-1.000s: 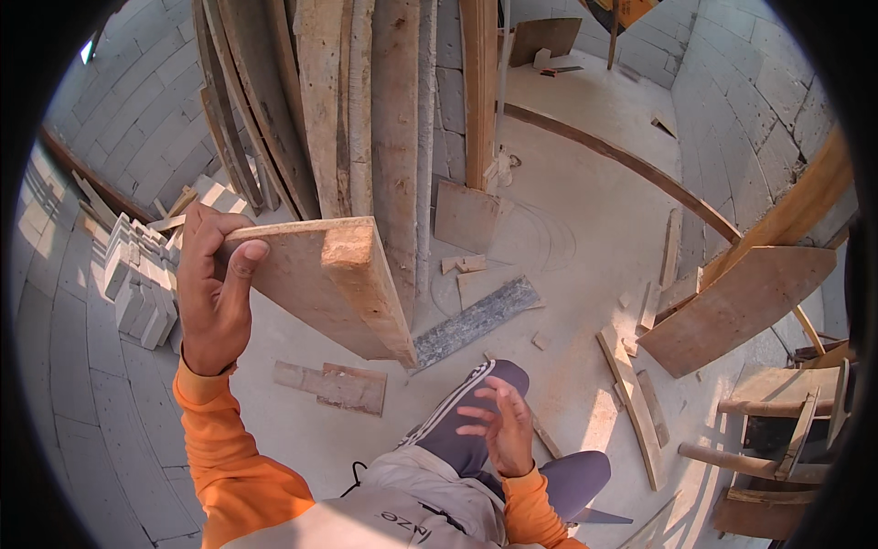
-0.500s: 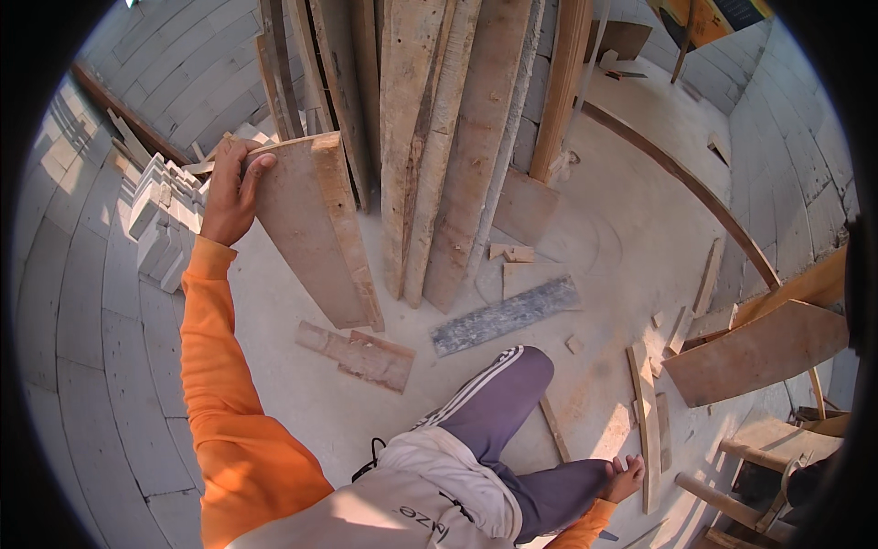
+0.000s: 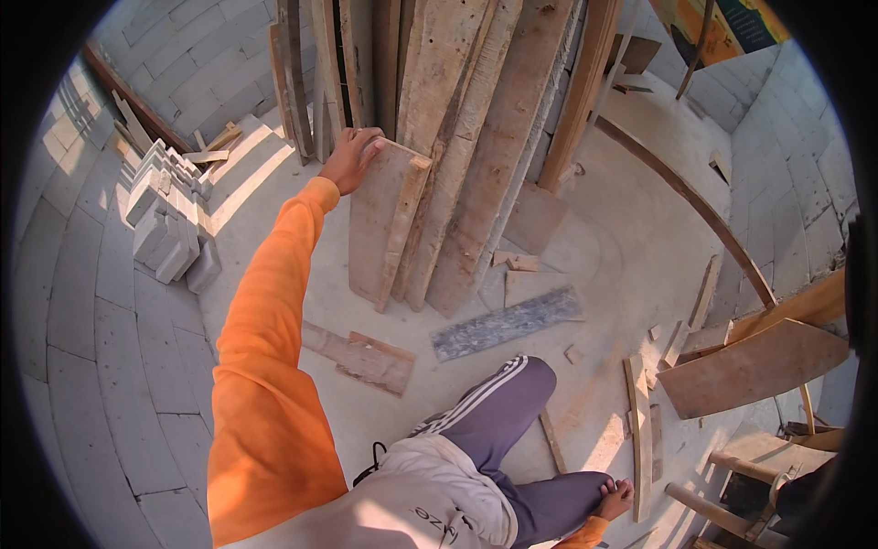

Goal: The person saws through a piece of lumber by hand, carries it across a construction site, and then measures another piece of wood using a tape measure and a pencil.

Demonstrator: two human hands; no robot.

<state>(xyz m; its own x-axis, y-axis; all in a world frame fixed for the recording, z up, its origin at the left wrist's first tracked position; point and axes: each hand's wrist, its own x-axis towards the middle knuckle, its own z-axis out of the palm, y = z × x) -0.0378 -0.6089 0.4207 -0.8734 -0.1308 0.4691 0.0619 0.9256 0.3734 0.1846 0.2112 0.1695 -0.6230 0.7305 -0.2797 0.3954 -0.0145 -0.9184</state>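
My left hand (image 3: 352, 160) is closed over the top edge of a brown plywood panel (image 3: 375, 224) with a wooden batten along its right side. The panel stands nearly upright, its lower end close to the floor. Just to its right, tall planks (image 3: 489, 156) lean in a row. Low at the right, my right hand (image 3: 615, 499) rests by my bent knee with its fingers curled; whatever they hold, if anything, is hidden.
Grey blocks (image 3: 165, 229) are stacked along the left wall. A grey-blue board (image 3: 508, 323) and a brown board piece (image 3: 375, 363) lie on the floor ahead. Narrow wood strips (image 3: 639, 439) and a curved panel (image 3: 754, 368) are at the right.
My left hand has carried the panel right and away from me, bringing it up against the leaning planks. My right hand stays by the knee, slightly lower in view.
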